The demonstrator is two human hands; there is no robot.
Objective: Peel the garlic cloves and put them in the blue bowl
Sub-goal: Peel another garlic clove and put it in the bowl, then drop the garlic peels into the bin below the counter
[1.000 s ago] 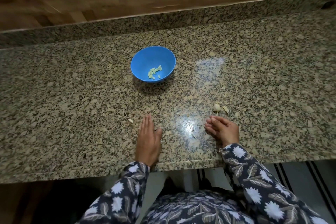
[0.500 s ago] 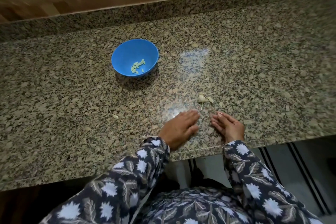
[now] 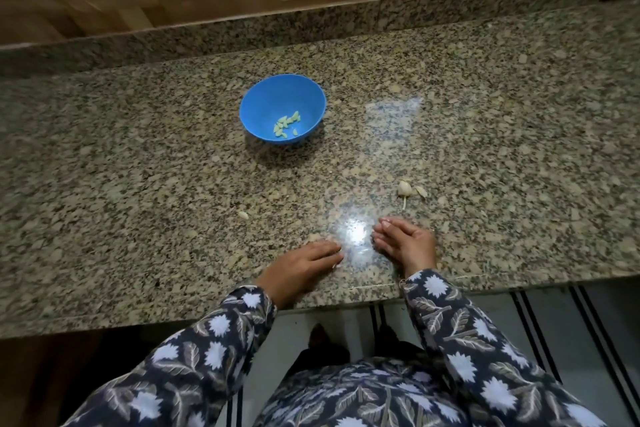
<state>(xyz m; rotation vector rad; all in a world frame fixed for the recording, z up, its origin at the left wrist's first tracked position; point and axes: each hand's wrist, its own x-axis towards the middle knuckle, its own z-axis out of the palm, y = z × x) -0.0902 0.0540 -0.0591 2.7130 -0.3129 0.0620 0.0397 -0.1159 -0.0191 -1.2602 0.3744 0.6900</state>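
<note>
A blue bowl point(image 3: 256, 107) stands on the granite counter point(image 3: 138, 184) and holds several pale peeled garlic cloves point(image 3: 285, 125). A garlic remnant with a stem point(image 3: 404, 189) and a peel scrap point(image 3: 421, 191) lie to the bowl's right and nearer me. One loose clove or peel piece point(image 3: 243, 215) lies left of the hands. My left hand point(image 3: 301, 267) rests flat on the counter, fingers straight and pointing right. My right hand point(image 3: 407, 243) lies on its side just right of it, fingers loosely extended toward the left. Neither hand visibly holds anything.
A raised granite backsplash point(image 3: 311, 28) runs along the counter's far side, with wood panelling above. The counter's front edge point(image 3: 381, 288) is right under my wrists. A striped floor mat point(image 3: 554, 322) shows below.
My left hand slid right across the counter toward my right hand, then drew back a little toward the edge. My right hand stayed in place. The camera shifted.
</note>
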